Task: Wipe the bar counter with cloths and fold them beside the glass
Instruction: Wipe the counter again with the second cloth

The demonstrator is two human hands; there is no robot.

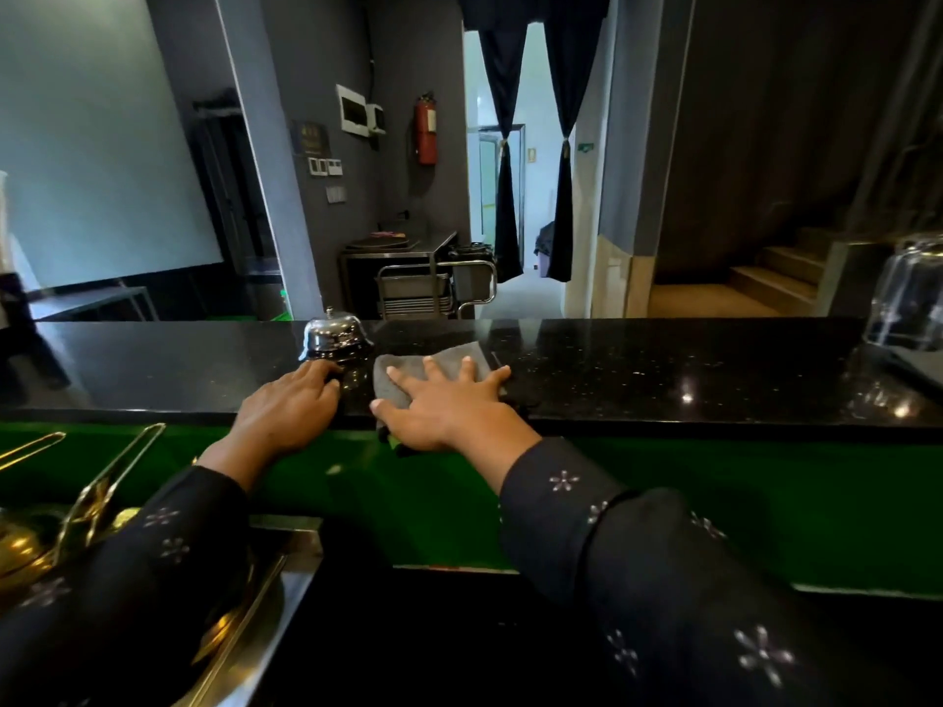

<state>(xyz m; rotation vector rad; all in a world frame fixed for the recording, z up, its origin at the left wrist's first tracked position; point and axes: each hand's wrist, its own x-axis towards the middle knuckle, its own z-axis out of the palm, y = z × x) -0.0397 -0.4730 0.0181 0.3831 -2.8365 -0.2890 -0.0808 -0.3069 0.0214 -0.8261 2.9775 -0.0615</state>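
A grey cloth point(408, 372) lies flat on the glossy black bar counter point(663, 369), near its front edge. My right hand point(449, 405) presses on the cloth with fingers spread wide, palm down. My left hand point(288, 408) rests on the counter to the left of the cloth, fingers together, its fingertips touching the base of a chrome service bell point(334, 336). An upturned clear glass point(906, 298) stands at the far right of the counter. Part of the cloth hangs over the front edge under my right palm.
Below the counter runs a green ledge point(714, 497). Gold-coloured tongs point(97, 492) and a metal tray point(240, 620) sit at the lower left. Behind the bar are a steel trolley point(428, 288), a red fire extinguisher point(426, 130), a curtained doorway and steps on the right.
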